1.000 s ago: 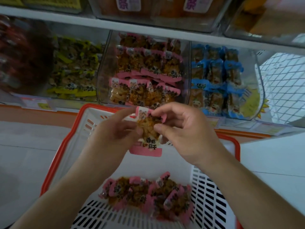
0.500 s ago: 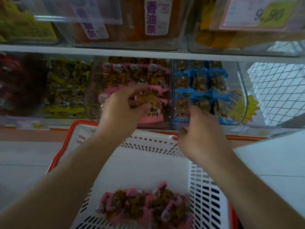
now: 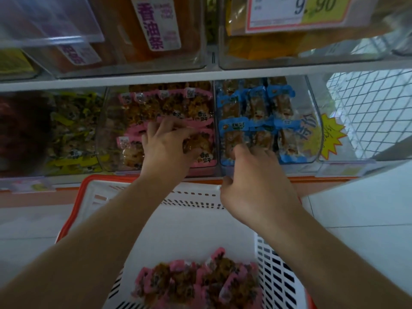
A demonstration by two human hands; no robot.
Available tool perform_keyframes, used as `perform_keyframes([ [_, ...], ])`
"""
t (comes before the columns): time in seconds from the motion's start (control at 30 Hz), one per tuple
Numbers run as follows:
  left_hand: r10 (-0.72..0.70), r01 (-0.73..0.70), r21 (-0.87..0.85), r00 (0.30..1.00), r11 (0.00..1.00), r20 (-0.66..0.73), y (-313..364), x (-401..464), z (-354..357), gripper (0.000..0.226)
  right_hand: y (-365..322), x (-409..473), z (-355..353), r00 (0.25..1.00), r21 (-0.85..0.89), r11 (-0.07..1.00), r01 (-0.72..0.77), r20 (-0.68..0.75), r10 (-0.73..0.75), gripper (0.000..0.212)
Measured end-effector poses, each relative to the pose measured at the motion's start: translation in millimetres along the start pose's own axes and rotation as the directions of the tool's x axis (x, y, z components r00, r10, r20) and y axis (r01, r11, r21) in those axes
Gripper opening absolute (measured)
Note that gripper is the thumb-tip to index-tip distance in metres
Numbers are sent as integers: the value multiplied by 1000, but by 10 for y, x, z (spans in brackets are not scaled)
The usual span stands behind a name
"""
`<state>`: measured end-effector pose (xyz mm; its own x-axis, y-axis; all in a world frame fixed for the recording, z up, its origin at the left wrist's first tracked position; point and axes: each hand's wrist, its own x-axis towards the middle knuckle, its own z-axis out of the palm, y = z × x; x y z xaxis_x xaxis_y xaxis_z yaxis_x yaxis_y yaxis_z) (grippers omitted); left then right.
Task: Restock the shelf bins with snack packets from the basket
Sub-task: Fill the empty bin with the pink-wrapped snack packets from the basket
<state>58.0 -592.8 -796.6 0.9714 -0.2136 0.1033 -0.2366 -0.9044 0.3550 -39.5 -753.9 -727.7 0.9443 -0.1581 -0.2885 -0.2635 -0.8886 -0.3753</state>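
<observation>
My left hand (image 3: 166,150) reaches into the clear middle bin (image 3: 107,130) and grips a pink-edged snack packet (image 3: 200,148) at the bin's front right, on top of other pink packets. My right hand (image 3: 254,186) hovers in front of the bin of blue packets (image 3: 256,121), fingers curled and nothing visible in it. Below, the white basket with an orange rim (image 3: 89,186) holds several more pink packets (image 3: 196,284) at its near end.
A bin of yellow-green packets (image 3: 69,134) stands left of the pink bin. Above the white shelf board (image 3: 200,76) are clear bins with orange contents and a price card (image 3: 296,12). A white wire grid (image 3: 370,108) is at the right, pale floor tiles (image 3: 356,208) below.
My left hand carried the pink packet from over the basket up into the middle bin. My right hand let go of it and moved to the front of the blue bin.
</observation>
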Motion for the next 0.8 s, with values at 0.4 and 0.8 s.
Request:
perform_keyframes([
  [0.4, 74, -69, -130, 997, 989, 36, -105, -314, -388, 47, -58, -74, -71, 993, 99, 993, 64, -101, -54, 26],
  [0.8, -550, 598, -41, 760, 801, 345, -1117, -1604, -979, 81, -174, -321, 1347, 704, -201, 902, 383, 696, -143, 47],
])
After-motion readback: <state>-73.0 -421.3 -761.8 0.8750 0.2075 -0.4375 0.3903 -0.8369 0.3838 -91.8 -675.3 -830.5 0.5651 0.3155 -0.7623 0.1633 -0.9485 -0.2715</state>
